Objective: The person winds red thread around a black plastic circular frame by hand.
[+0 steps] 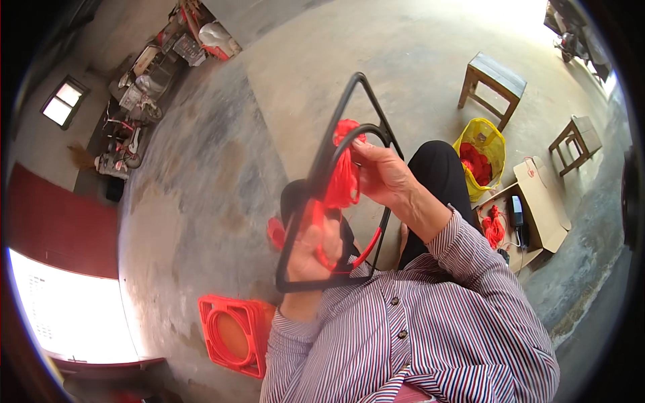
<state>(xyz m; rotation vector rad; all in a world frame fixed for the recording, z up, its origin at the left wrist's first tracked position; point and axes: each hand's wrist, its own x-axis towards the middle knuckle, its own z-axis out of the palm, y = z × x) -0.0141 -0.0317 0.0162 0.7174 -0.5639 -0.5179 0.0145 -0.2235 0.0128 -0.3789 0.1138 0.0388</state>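
Note:
In front of me a black four-sided frame [322,285] with a rounded inner ring is held up at a tilt. My right hand [383,171] pinches the ring near its top, its thumb resting on the rim. A bundle of red cord [344,181] hangs there, partly beside those fingers. Red also covers part of the ring's lower curve. Lower down, my left hand [312,252] shows through the frame, close to red strands. Motion smears its fingers, so I cannot make out its grip.
Red frames with round openings [232,336] lie stacked on the floor at left. At right are a yellow bag [494,148] with red contents, an open cardboard box [547,208], a red cord bundle [494,228] and two wooden stools [497,77] [581,138]. Clutter lines the far-left wall.

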